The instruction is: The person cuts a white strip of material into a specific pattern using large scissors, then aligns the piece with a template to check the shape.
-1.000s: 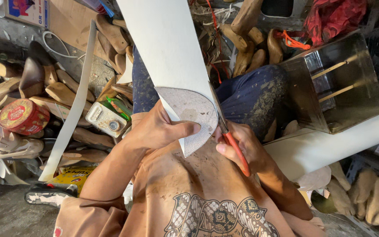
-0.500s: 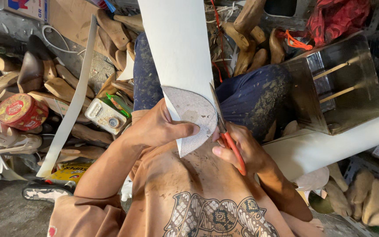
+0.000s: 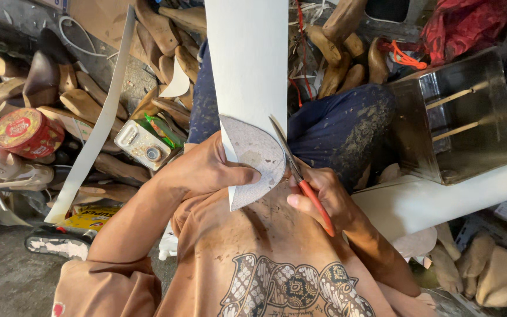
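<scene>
My left hand (image 3: 206, 170) pinches a grey, rounded sole-shaped template (image 3: 256, 158) against a long white sheet (image 3: 247, 58) that runs up across my lap. My right hand (image 3: 324, 196) grips scissors with a red handle (image 3: 303, 182); the blades point up along the template's right edge, at the sheet's edge. Both hands sit close together over my knees, which are in dark, dusty trousers.
Wooden shoe lasts (image 3: 89, 100) lie piled at left and top. A round red tin (image 3: 27, 132) and a small white device (image 3: 142, 144) rest among them. A long white strip (image 3: 98, 117) leans at left. A metal box (image 3: 453, 117) and a white roll (image 3: 441, 196) stand at right.
The view has shifted slightly, and both hands with sheet, template and scissors keep the same hold. The scissors have edged a little up the template's edge.
</scene>
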